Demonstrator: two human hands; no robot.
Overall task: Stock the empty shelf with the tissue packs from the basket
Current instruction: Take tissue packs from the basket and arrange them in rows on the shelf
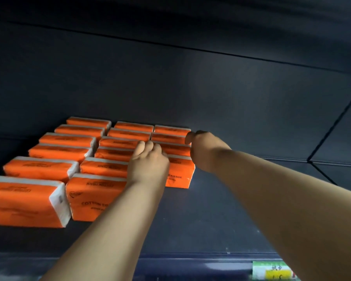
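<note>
left hand (148, 162): loose fingers resting on tissue packs (102, 167) | right hand (206, 151): thumb against pack end, rest hidden, can't tell grip

Tissue packs (41, 169) in three rows on the shelf (231, 209), left side

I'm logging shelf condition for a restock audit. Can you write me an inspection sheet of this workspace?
Surface: dark shelf, dimly lit.
Job's things: orange tissue packs lie in three rows running front to back on the shelf's left part; the right row is shortest. Basket not in view.
Clutter: nothing seen.
Hands: left hand lies on the packs between the middle and right rows. Right hand is at the right row's outer side. Grip unclear on both.
Cables: nothing seen.
Surroundings: dark back panel; a price label on the front rail.
</note>
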